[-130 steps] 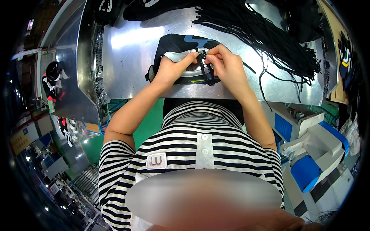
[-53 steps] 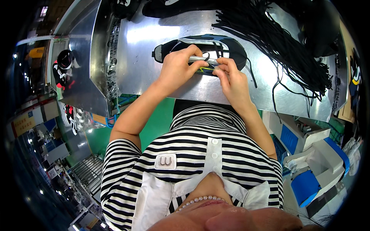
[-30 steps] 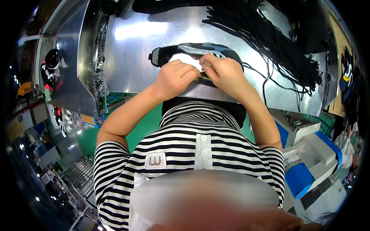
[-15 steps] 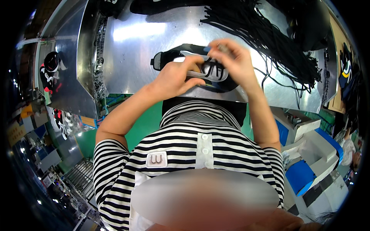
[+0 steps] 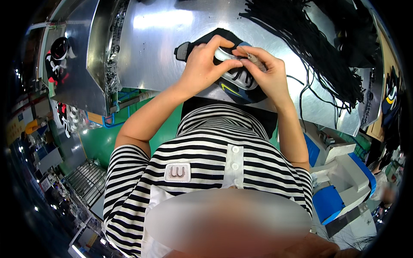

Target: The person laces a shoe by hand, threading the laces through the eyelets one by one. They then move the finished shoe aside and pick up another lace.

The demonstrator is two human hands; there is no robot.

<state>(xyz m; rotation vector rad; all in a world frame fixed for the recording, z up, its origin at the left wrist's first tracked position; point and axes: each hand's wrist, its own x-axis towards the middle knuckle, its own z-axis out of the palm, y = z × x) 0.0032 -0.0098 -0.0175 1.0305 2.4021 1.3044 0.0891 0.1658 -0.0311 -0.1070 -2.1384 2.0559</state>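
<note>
A dark shoe upper (image 5: pixel 247 95) with a grey-white lacing panel and a yellow-green mark lies on the metal table, close to its near edge. Black lace (image 5: pixel 244 77) crosses part of the panel. My left hand (image 5: pixel 202 66) grips the upper's edge, index finger and thumb reaching along the lacing panel. Held in my right hand (image 5: pixel 271 75) is a slim hand tool with a wrapped, worn handle (image 5: pixel 257 62); its tip is hidden. The right thumb and index finger meet at the panel, close by the left thumb tip. What they pinch there is too small to tell.
A thick bundle of black laces (image 5: pixel 314 47) spreads over the right of the metal table (image 5: pixel 150 56), with loose strands trailing toward the near edge. Dark material (image 5: pixel 355 34) is piled beyond it. A metal side panel (image 5: pixel 81 77) stands left; a blue-and-white machine (image 5: pixel 344 185) sits lower right.
My right hand, blurred and raised at the upper's right before, has come left and steadied against the lacing panel. My left thumb has moved up along the panel. The whole view has shifted slightly.
</note>
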